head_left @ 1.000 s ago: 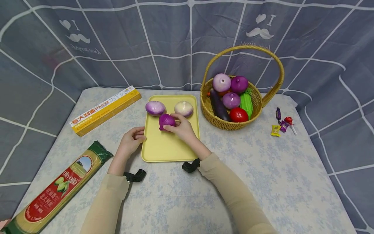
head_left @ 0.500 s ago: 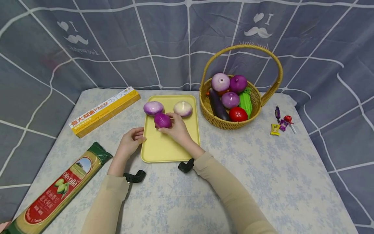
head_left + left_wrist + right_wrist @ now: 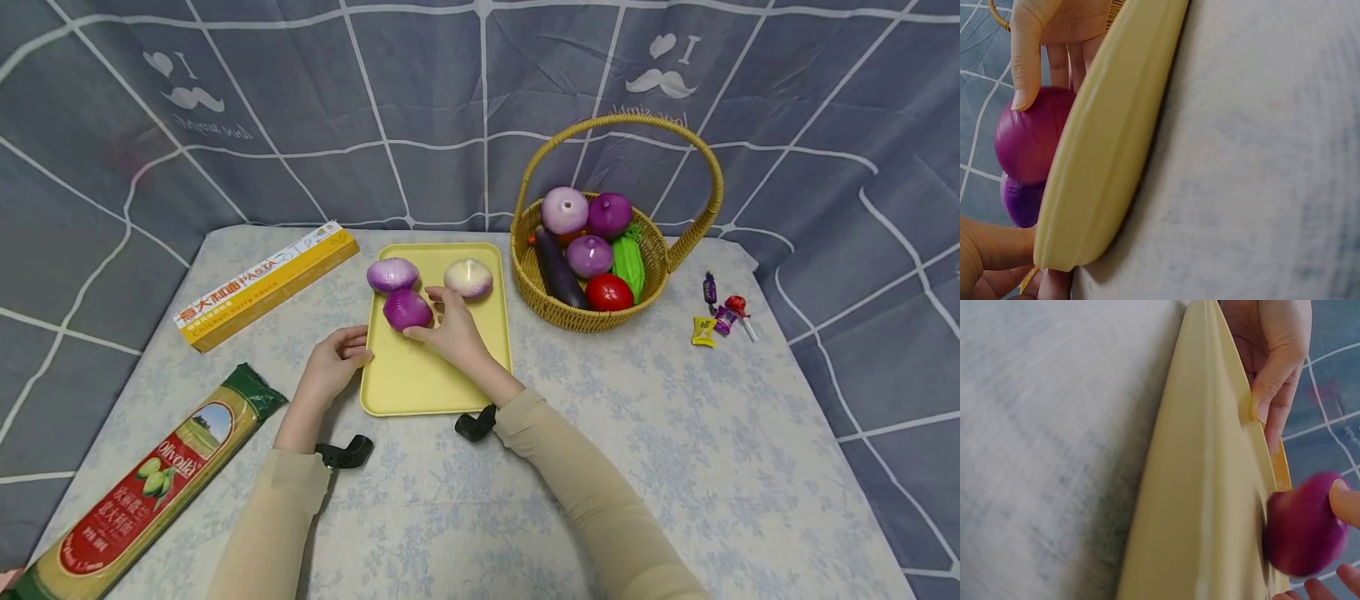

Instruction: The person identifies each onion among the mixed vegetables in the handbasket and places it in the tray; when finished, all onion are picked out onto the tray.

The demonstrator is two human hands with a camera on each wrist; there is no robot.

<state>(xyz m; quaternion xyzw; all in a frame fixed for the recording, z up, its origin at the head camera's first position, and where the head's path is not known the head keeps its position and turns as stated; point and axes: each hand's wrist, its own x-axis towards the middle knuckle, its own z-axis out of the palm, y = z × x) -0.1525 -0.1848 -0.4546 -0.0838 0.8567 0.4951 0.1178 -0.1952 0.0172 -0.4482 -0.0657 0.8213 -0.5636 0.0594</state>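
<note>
A dark purple onion (image 3: pixel 407 309) sits on the yellow tray (image 3: pixel 427 375), just in front of a light purple onion (image 3: pixel 392 273). My right hand (image 3: pixel 441 323) holds the dark onion from its right side, thumb near and fingers behind. A pale onion (image 3: pixel 468 277) lies at the tray's far right. My left hand (image 3: pixel 339 360) grips the tray's left rim, thumb on top. The left wrist view shows the tray's edge (image 3: pixel 1110 137), the dark onion (image 3: pixel 1032 134) and my right hand's fingers (image 3: pixel 1022 75). In the right wrist view the dark onion (image 3: pixel 1304 525) rests beside the tray (image 3: pixel 1210 506).
A wicker basket (image 3: pixel 540 283) right of the tray holds onions, an eggplant, a tomato and a green vegetable. A yellow pasta box (image 3: pixel 262 283) and a spaghetti bag (image 3: pixel 150 483) lie at left. Candies (image 3: pixel 720 318) lie at right. Grey cloth walls surround the table.
My right hand has moved the dark purple onion leftwards across the tray, closer to the light purple onion. The left hand has stayed on the tray's rim.
</note>
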